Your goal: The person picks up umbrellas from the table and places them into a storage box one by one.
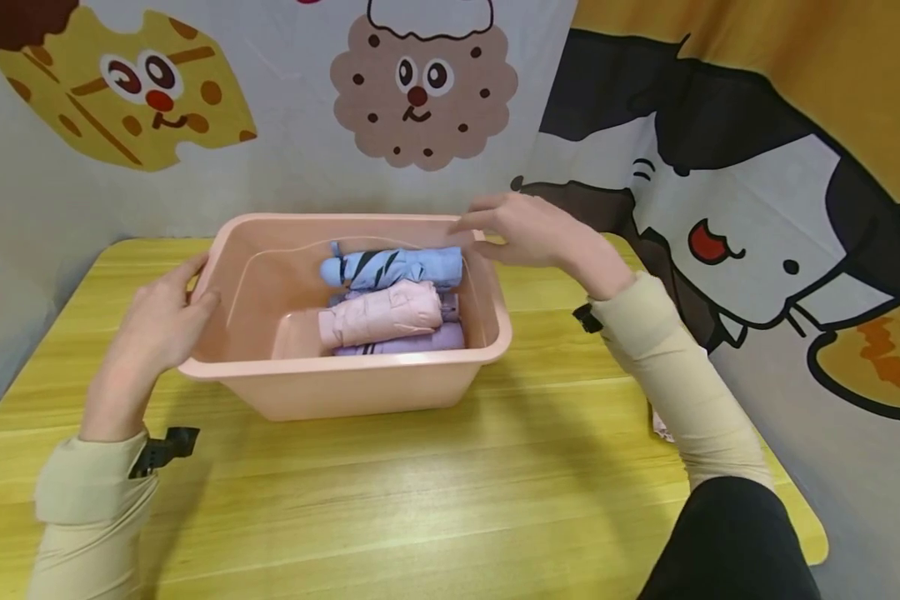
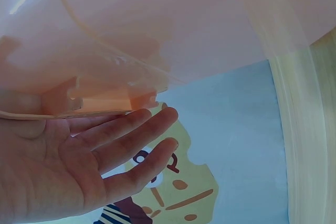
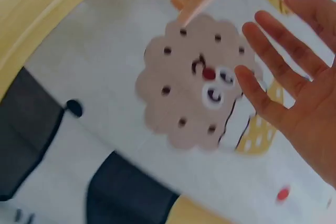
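A pink plastic bin (image 1: 345, 392) stands on the table. Inside it, toward the right, lie rolled-up compact umbrellas: a blue one (image 1: 412, 267) with dark stripes, a pale pink one (image 1: 382, 315) and a purple one (image 1: 427, 340) partly beneath. My left hand (image 1: 161, 321) is at the bin's left rim, thumb over the edge; in the left wrist view its fingers (image 2: 136, 140) extend loosely below the rim. Above the back right corner of the bin hovers my right hand (image 1: 532, 233), holding nothing, its fingers (image 3: 278, 66) spread apart in the right wrist view.
The bin rests on a yellow wood-grain table (image 1: 390, 500). Behind it hangs a cartoon-printed curtain (image 1: 285, 183), close to the table's back edge. A small pale patterned thing (image 1: 662, 427) shows beside my right forearm, mostly hidden.
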Tool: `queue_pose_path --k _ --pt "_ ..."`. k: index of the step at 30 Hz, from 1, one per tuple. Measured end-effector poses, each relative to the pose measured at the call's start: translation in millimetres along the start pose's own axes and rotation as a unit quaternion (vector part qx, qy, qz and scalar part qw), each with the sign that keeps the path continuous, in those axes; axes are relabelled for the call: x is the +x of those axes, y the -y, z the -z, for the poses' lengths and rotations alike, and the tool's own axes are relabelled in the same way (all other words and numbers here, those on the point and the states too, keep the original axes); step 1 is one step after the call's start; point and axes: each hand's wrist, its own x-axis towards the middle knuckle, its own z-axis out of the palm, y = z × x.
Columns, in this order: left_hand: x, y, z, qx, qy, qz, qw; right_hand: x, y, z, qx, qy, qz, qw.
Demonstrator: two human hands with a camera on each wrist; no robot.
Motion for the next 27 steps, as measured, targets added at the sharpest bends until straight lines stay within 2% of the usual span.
queue_pose_path --k 3,7,10,13,18,22,27 --pt "-0.7 1.0 0.1 0.000 -0.001 0.001 1.0000 -28.2 -12 -6 0.012 -0.050 -0.045 0.9977" --pt "-1.9 1.8 -0.1 -0.001 -0.001 0.002 1.0000 -68.5 -30 -20 0.006 -0.100 -0.110 0.9889" --pt "-2.1 1.9 -0.6 -0.002 0.001 0.003 1.0000 -102.1 -41 -30 -0.006 -0.102 -0.178 0.9787" --pt "-1.8 2.1 -0.7 -0.003 0.003 0.004 1.0000 -135.0 -52 -43 -0.011 -0.075 -0.250 0.9654" --pt "-1.1 2.2 1.1 -0.006 0.006 0.002 1.0000 -177.9 -70 -72 0.016 -0.007 -0.361 0.9326" --pt "-0.5 1.6 1.6 -0.004 0.002 0.001 1.0000 -201.9 -77 -92 0.036 0.045 -0.438 0.8974" --pt "0.3 0.4 1.4 -0.002 -0.001 -0.003 1.0000 -221.7 -77 -109 0.059 0.104 -0.507 0.8534"
